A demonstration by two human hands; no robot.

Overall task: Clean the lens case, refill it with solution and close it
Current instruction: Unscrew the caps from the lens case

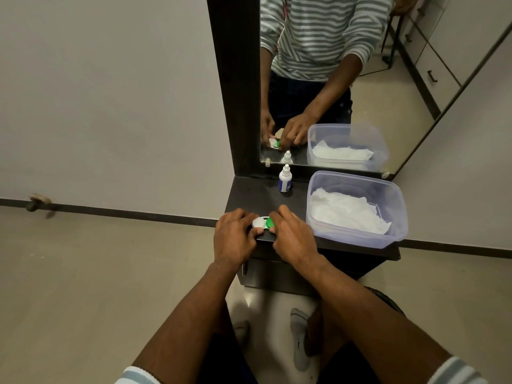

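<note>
White and green plastic, a small twin-well lens case [263, 223], sits at the near edge of the dark laminate worktop [257, 198], pinned between both hands so it cannot skate off the smooth surface. The left hand [235, 236] closes its fingers around the end with the white round cap, thumb tucked beneath the cap's front; the right hand [293, 236] grips the end with the green round cap [269, 223], fingers curled over it. Holding each end this way looks like bracing one side while twisting the other, though whether the caps are being loosened or tightened cannot be told. Both caps appear seated on the case.

Behind the case, near the mirror [360, 79], a small white dropper bottle with a blue label [285, 180] stands upright with its cap on, well clear of the hands yet within easy reach, presumably the solution for refilling. To the right, a clear rectangular plastic tub [357, 239] holds crumpled white tissue [346, 214], probably kept there for wiping the wells dry
</note>
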